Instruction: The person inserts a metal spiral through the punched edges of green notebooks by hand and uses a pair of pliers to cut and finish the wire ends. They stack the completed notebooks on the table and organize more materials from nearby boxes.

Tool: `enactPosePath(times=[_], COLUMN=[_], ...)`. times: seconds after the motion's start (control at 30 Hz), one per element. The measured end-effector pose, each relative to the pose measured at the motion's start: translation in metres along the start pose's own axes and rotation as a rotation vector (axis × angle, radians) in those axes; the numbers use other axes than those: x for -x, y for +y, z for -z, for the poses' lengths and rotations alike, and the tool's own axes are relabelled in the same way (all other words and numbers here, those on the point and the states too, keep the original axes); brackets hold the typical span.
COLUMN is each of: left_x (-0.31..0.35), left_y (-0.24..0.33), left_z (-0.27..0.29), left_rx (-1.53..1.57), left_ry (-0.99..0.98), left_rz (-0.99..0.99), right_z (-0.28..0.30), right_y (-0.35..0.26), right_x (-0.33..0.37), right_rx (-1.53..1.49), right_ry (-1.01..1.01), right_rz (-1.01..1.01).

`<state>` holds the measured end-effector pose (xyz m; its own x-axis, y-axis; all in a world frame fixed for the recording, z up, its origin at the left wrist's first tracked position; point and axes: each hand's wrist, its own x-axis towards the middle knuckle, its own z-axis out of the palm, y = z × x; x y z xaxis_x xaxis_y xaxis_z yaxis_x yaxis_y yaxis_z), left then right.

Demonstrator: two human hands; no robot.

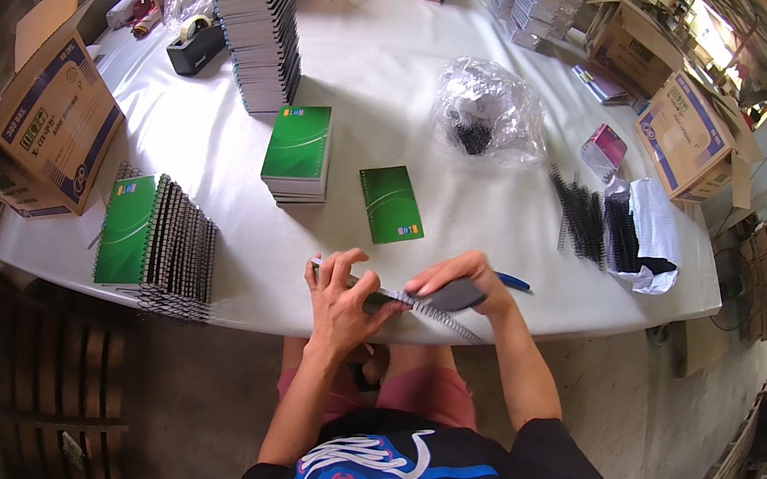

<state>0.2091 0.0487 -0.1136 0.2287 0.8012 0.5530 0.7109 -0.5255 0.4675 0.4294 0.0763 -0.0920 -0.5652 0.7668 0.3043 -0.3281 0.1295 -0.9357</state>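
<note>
Near the table's front edge, my left hand (340, 298) grips a thin notebook (382, 299) seen almost edge-on, its fingers bent around it. A dark spiral binding coil (449, 324) runs out from the notebook's right end. My right hand (471, 276), slightly blurred, is closed around a dark grey flat piece (458, 297) beside the coil; its exact kind is unclear. One green cover sheet or notebook (391, 204) lies flat just beyond my hands. Behind it to the left stands a stack of green-covered booklets (298, 149). A blue pen-like object (512, 281) rests right of my right hand.
Spiral-bound green notebooks (127, 232) stand at front left, near an open carton (58, 124). A tall notebook stack (259, 46) and a tape dispenser (195, 49) are behind. Clear plastic (492, 106), loose coils (578, 216) and another carton (689, 139) lie right. A person works opposite.
</note>
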Motion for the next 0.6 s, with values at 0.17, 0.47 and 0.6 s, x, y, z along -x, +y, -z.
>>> enactPosePath(times=[0.17, 0.47, 0.6], left_x=[-0.006, -0.005, 0.003], left_y=[-0.007, -0.022, -0.034], left_z=[0.004, 0.005, -0.004], left_rx=[0.039, 0.237, 0.384], left_ry=[0.063, 0.102, 0.109], left_rz=[-0.03, 0.072, 0.152], right_z=[-0.003, -0.014, -0.024], right_y=[-0.011, 0.0, 0.005], right_x=[-0.012, -0.025, -0.022], right_rx=[0.015, 0.641, 0.137], right_ry=[0.043, -0.035, 0.006], right_rz=[-0.016, -0.159, 0.083])
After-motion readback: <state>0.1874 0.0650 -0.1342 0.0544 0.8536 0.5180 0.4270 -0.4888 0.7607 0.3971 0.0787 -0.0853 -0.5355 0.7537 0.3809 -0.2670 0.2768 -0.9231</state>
